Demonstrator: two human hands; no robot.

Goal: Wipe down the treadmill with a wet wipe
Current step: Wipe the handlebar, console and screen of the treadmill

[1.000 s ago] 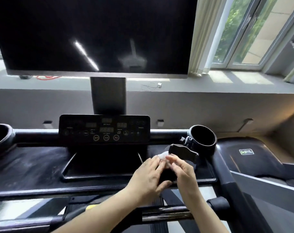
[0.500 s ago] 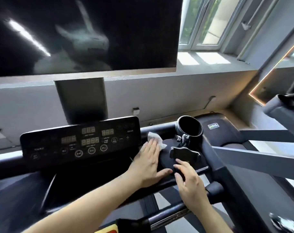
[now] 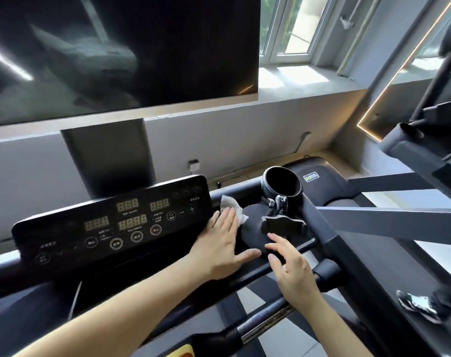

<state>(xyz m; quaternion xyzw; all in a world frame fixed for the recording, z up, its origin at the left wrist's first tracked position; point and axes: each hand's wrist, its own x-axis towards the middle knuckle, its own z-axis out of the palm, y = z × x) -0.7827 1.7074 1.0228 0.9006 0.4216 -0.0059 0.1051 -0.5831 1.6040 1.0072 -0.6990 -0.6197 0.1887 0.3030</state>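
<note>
This is a gym or home fitness room: a treadmill (image 3: 330, 243) with a button-studded control console (image 3: 116, 222) and a cup holder (image 3: 282, 185) faces a big dark screen (image 3: 121, 52), a second machine's frame (image 3: 409, 150) stands at the right, and daylight comes through a window (image 3: 288, 27).

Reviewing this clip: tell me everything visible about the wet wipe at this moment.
The wet wipe is a small white sheet, crumpled and creased, looking like thin soft cloth. It lies on the treadmill's dark tray, just right of the control panel and left of the cup holder. The left hand presses flat fingers on it, covering its near part; the far edge and one corner show.
</note>
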